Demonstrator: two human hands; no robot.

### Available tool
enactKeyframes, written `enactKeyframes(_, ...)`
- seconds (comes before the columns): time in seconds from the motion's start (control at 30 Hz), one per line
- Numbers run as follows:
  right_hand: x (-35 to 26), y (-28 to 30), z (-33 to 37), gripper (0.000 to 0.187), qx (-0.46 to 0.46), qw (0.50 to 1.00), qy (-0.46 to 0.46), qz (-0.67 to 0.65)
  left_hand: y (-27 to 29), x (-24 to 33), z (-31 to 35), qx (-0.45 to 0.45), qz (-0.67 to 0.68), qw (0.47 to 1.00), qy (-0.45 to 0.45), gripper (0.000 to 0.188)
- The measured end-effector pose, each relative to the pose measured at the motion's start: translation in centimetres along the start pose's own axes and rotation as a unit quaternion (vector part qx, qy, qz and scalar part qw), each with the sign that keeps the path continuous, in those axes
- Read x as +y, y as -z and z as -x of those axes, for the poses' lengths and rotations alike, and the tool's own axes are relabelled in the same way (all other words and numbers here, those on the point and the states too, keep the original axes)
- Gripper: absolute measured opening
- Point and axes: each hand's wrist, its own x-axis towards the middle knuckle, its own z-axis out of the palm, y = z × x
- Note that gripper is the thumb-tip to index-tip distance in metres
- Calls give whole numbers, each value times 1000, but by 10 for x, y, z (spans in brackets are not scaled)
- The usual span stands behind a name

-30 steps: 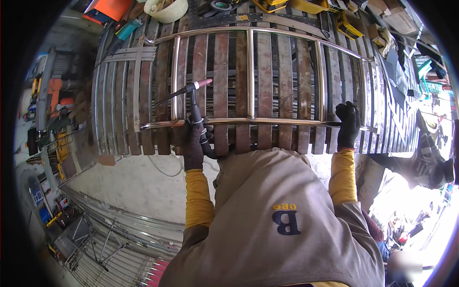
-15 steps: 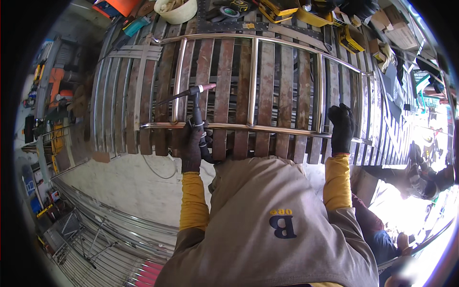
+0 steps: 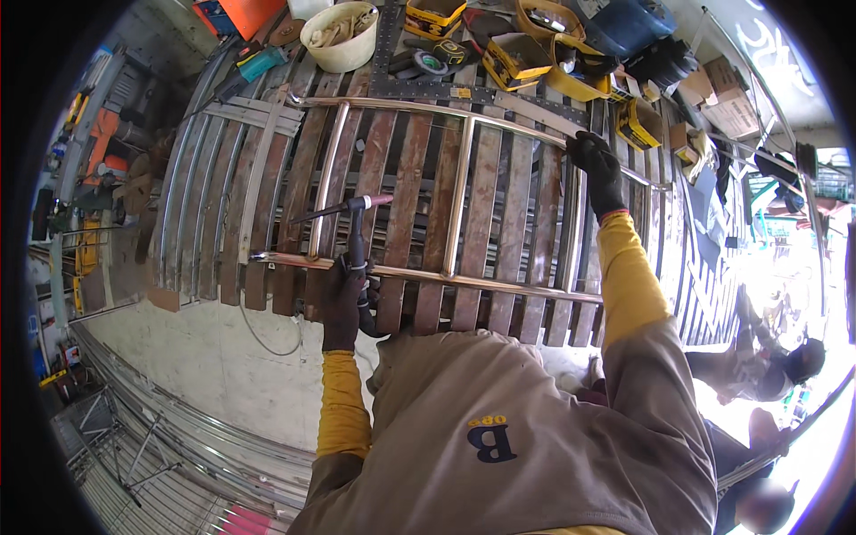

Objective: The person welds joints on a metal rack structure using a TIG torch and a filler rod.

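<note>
My left hand [image 3: 339,299], in a dark glove, is closed around a welding torch [image 3: 357,227] at the near rail. The torch stands upright, its pink nozzle aimed right and its long black back cap to the left. Under it lies a shiny metal tube frame [image 3: 458,196] with two long rails and crossbars between them. My right hand [image 3: 597,169], gloved too, reaches to the far rail where the right crossbar meets it. Its fingers curl over the rail there; the glove hides the exact contact.
The frame rests on a slatted bench [image 3: 406,178]. Along its far side stand a white bucket [image 3: 339,45], a tape measure [image 3: 453,53], yellow boxes [image 3: 637,125] and a teal power tool [image 3: 259,64]. Long metal tubes [image 3: 196,401] lie at lower left. Another person [image 3: 758,357] is at the right.
My right hand has moved from the near rail out to the far rail, with the arm stretched forward. My left hand still holds the torch near the left crossbar. The view has shifted.
</note>
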Motion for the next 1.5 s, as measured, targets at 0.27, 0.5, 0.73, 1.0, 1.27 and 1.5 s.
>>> enactKeyframes(0.27,39,2,-3,42,59,997,-35,-29,3,-5,3,34,28,999,20,38)
enactKeyframes(0.5,47,-21,2,38,151,989,-6,0,-3,7,5,50,56,996,45,39)
enactKeyframes(0.73,47,-25,4,36,156,984,50,64,-11,18,4,70,43,996,36,37)
enactKeyframes(1.0,52,-34,8,35,149,986,59,40,-17,25,6,95,42,994,20,34)
enactKeyframes(1.27,65,-22,5,38,126,985,96,70,-22,17,5,92,42,994,30,33)
enactKeyframes(1.5,65,-22,2,42,117,985,78,99,-28,30,4,109,7,994,23,30)
